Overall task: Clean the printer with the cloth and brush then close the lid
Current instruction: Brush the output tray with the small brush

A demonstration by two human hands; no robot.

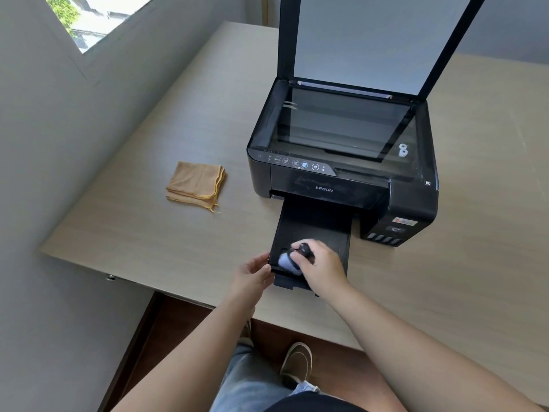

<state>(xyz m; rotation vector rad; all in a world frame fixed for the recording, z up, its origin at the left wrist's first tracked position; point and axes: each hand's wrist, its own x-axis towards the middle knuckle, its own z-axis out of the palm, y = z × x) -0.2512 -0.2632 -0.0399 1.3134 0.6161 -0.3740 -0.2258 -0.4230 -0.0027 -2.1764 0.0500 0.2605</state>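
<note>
Wooden table [148,233] holds a printer [341,173], lid [371,40] up; right hand [320,269] grips a brush [292,260], left hand [252,275] pinches the tray [312,227] edge.

Cloth [195,185] left of printer [341,162], both on table [148,233]

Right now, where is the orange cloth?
In the head view, the folded orange cloth lies on the table, left of the printer, with neither hand on it.
</note>
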